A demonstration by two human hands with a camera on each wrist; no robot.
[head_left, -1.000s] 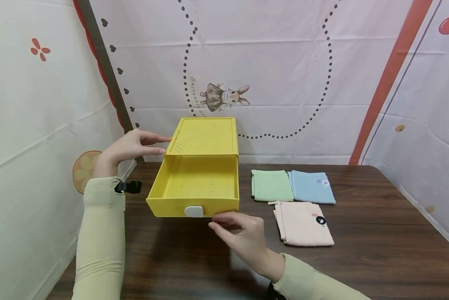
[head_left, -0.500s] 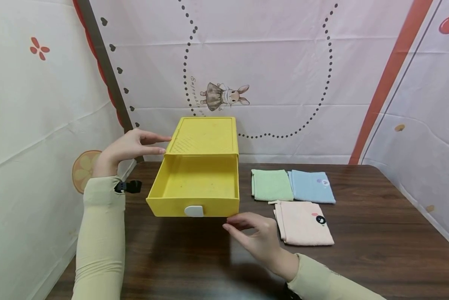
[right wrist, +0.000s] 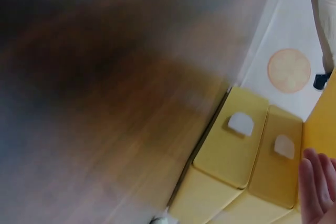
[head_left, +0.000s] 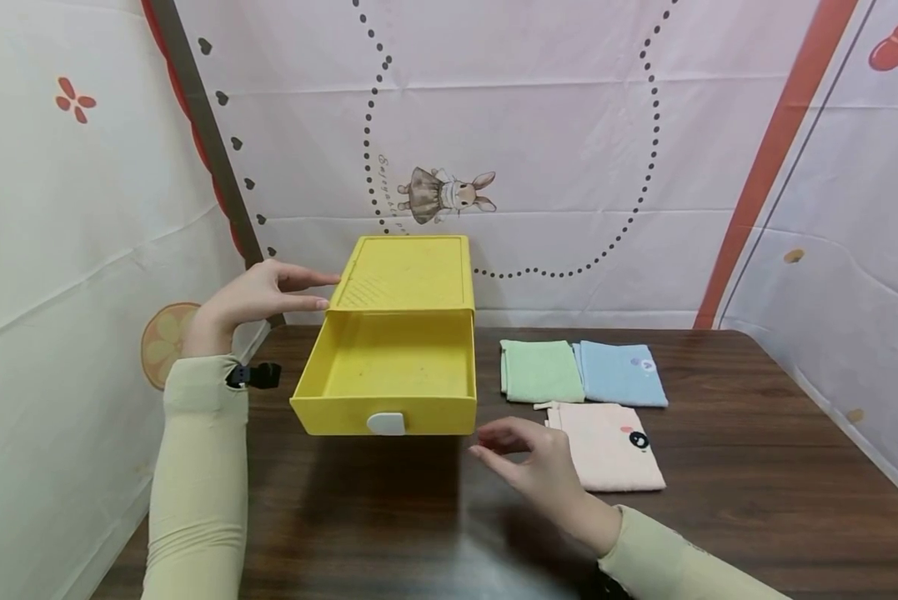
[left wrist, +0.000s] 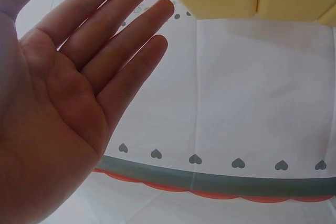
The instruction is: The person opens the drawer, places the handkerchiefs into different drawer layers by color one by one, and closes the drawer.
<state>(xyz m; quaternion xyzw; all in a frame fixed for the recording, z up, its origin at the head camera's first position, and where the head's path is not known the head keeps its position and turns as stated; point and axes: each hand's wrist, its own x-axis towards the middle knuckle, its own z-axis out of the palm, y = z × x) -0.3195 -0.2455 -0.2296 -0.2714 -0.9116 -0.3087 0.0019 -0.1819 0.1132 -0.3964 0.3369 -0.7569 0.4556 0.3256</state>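
Observation:
A yellow drawer cabinet (head_left: 411, 267) stands on the table with its top drawer (head_left: 321, 415) pulled out, showing a bare inside and a white front handle (head_left: 385, 423). At the cabinet's upper left side is my left hand (head_left: 257, 293), its fingertips against the side or very close to it. Its fingers look straight in the left wrist view. Just right of the drawer's front corner hovers my right hand (head_left: 542, 467), apart from it, fingers loosely bent and holding nothing. Lower drawers (right wrist: 231, 145) with white handles are closed in the right wrist view.
Folded towels lie on the brown table (head_left: 756, 467) to the right: green (head_left: 541, 371), blue (head_left: 619, 375) and pink (head_left: 614, 454). The pink one is partly behind my right hand. Printed cloth walls (head_left: 569, 167) surround the table at the back and sides.
My right hand has let go of the drawer's lower front edge and moved right, toward the pink towel. The left hand and the pulled-out drawer keep their places.

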